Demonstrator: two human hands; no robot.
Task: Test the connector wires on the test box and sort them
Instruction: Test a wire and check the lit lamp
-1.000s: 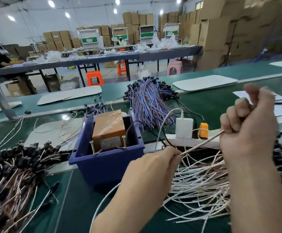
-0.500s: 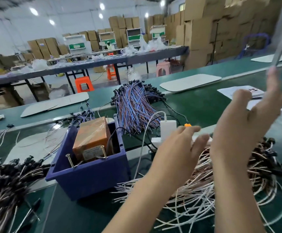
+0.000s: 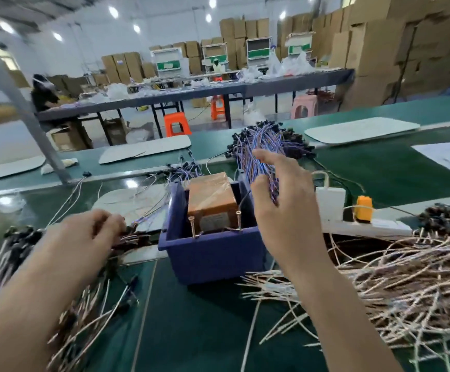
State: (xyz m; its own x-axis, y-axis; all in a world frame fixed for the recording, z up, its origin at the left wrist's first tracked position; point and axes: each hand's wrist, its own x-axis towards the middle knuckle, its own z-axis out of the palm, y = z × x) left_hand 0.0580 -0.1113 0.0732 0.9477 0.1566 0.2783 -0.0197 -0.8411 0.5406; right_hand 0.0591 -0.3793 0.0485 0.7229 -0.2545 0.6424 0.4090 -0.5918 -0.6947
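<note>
Blue plastic bin (image 3: 210, 253), centre of the green belt (image 3: 191, 331), holding the taped orange test box (image 3: 210, 200). Black-plugged wire pile (image 3: 17, 240) at its 9 o'clock: my left hand (image 3: 84, 232) on the pile's edge, fingers curled, whether grasping a wire I cannot tell. Pale wire heap (image 3: 395, 280) at 4 o'clock. My right hand (image 3: 280, 210) raised by the bin's 3 o'clock side, fingers loose, holding nothing. Purple-blue bundle (image 3: 265, 138) at 12 o'clock

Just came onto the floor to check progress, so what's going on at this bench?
A person is working through connector wires. The left hand, fingers curled, rests at the heap of black-tipped wires on the left; whether it grips one is unclear. The right hand hangs open and empty by the blue plastic bin holding the tape-wrapped brown test box. Pale loose wires lie heaped on the right.
</note>
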